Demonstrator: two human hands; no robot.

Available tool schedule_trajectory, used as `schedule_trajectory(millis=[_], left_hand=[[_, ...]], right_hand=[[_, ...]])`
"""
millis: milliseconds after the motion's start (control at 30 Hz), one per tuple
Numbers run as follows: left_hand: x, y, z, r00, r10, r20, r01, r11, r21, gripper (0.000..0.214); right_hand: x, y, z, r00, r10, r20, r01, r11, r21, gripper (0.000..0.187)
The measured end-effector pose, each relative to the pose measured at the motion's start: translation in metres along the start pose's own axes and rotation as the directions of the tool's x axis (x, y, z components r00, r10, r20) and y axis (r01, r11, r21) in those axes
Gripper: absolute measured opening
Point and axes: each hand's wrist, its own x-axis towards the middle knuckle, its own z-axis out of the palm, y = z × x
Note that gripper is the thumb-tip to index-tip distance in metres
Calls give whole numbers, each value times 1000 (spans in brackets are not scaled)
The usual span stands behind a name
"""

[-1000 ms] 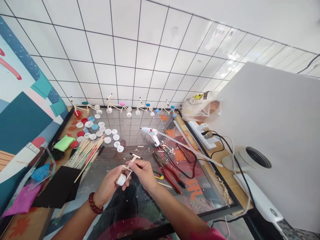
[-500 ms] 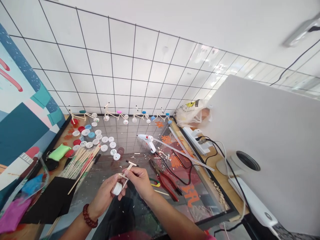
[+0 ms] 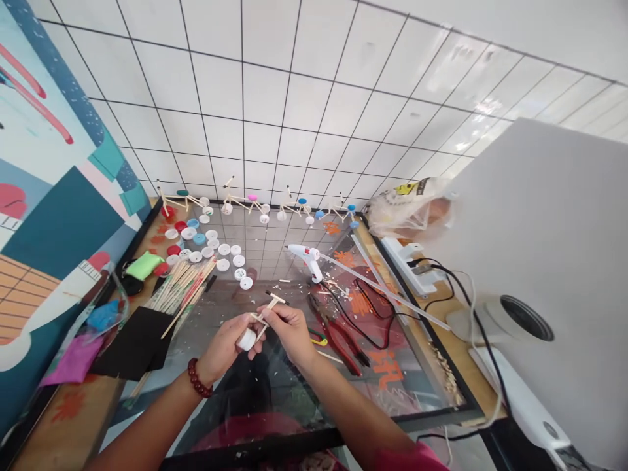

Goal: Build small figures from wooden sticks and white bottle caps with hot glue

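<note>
Above the glass tabletop (image 3: 275, 386), both my hands hold a small model of thin wooden sticks (image 3: 267, 309) with a white bottle cap (image 3: 246, 339) at its lower end. My left hand (image 3: 226, 343), with a bead bracelet on the wrist, is closed around the cap. My right hand (image 3: 290, 328) pinches the stick frame just above the cap. A short crossbar stick tops the frame.
A white glue gun (image 3: 307, 258) lies beyond the hands, with red pliers (image 3: 343, 340) and a black cord to the right. A bundle of sticks (image 3: 181, 288), several bottle caps (image 3: 206, 245) and finished stick models (image 3: 245, 203) sit at the left and back. A power strip (image 3: 409, 265) lies right.
The view has shifted a little; my hands keep the same hold on the stick-and-cap model and stay in about the same spot over the glass.
</note>
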Motion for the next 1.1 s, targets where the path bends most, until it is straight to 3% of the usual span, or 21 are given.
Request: schedule_trajectory(millis=[1100], left_hand=[[0, -3, -2, 1000, 7, 11, -7, 999, -37, 43]], right_hand=[[0, 2, -1, 1000, -9, 21, 10, 1000, -18, 29]])
